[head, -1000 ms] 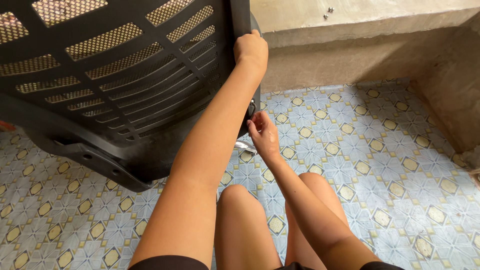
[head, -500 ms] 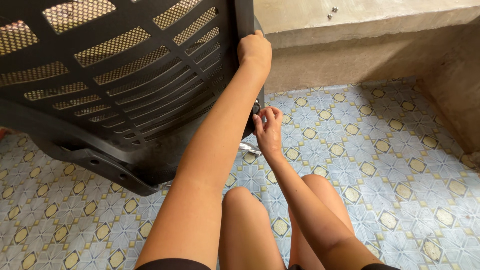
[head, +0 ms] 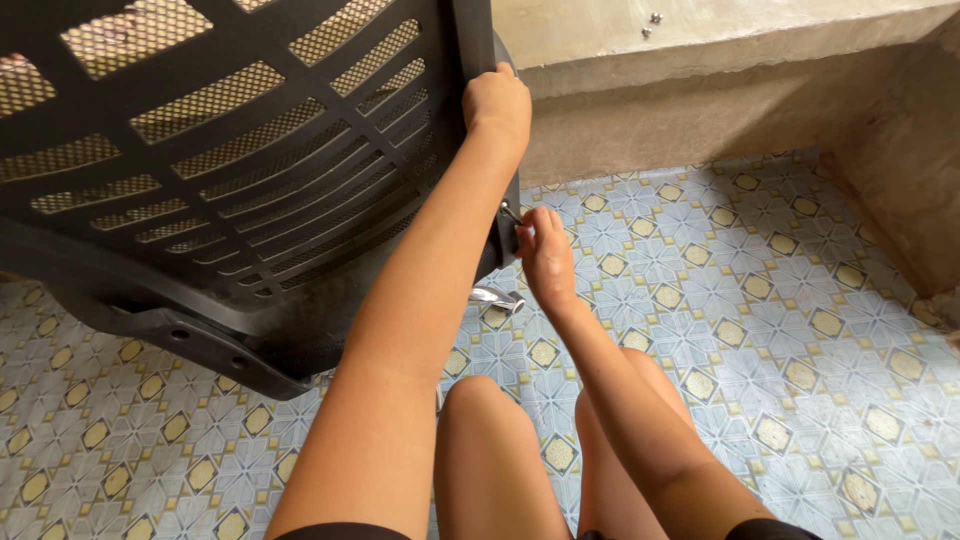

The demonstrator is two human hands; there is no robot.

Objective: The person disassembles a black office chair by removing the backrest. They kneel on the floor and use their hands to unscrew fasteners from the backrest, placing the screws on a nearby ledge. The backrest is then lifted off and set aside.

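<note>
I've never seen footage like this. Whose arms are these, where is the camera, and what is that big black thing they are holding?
The camera sits on a person's head and looks down, so you see their own arms and bare knees. The left hand grips the edge of a large black plastic chair back with slots and mesh, holding it tilted above the floor. The right hand pinches a small metal tool against the chair's edge; whether it is a key or a screwdriver is too small to tell. A shiny metal part shows just below. Underneath is a patterned tiled floor, and behind it a concrete ledge with a few small bolts.
</note>
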